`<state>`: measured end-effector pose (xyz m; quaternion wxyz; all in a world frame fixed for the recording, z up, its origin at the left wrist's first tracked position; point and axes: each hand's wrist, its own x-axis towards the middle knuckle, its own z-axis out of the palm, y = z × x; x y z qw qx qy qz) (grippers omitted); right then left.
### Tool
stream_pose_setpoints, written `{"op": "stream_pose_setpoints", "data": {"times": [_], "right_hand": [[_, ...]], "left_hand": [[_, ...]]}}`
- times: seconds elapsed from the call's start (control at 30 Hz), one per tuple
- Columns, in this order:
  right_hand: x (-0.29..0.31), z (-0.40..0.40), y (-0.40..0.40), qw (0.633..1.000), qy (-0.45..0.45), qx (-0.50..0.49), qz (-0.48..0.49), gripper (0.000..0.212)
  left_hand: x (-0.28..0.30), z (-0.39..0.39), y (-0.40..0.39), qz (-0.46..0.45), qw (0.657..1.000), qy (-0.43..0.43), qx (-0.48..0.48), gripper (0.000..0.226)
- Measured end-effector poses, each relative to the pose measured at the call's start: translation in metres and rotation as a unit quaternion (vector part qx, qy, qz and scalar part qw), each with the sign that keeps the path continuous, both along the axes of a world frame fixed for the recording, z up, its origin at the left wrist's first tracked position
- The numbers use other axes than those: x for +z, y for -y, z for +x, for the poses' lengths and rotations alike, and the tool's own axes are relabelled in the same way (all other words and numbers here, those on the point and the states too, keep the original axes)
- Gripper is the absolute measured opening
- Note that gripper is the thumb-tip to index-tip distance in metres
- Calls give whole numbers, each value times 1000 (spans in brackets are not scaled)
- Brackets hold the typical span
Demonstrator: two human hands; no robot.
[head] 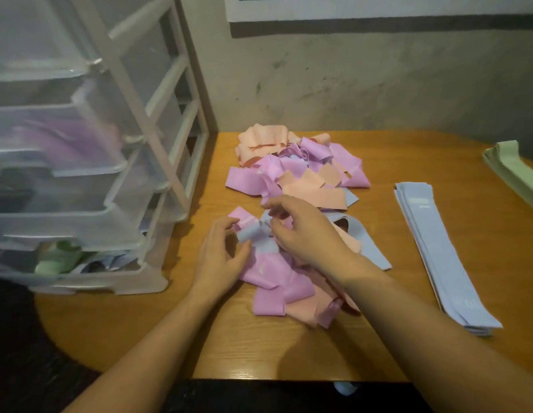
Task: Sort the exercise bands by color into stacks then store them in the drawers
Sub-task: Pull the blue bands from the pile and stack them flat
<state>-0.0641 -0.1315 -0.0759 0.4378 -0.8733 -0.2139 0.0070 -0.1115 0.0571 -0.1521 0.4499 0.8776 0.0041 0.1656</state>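
Hands (304, 231) in bands (295, 177), labels unreadable

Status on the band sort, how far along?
Roughly midway. Done: a flat blue stack and a green stack lie at the table's right. In hand: the left hand and right hand work a blue band out of the mixed pile. Left: the pile's purple and peach bands are unsorted, and both stacks are still outside the drawer unit.

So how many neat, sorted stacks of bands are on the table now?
2: a blue stack right of the mixed pile, and a green stack at the table's far right edge, partly out of frame.
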Motion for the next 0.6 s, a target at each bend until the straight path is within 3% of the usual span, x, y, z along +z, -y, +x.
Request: {"op": "stream_pose_setpoints", "data": {"times": [0.1, 0.23, 0.43, 0.6], "right_hand": [[-10, 19, -17, 990, 14, 29, -134, 41], [-18, 28, -28, 967, 74, 61, -236, 21], [-8, 10, -35, 998, 5, 31, -58, 10], [0, -9, -51, 985, -116, 22, 125, 4]], "left_hand": [[0, 1, 0, 5, 1000, -13, -5, 57], [-2, 0, 2, -6, 999, -30, -14, 70], [10, -2, 6, -17, 997, -68, -33, 95], [12, -5, 5, -70, 994, -83, -25, 110]]}}
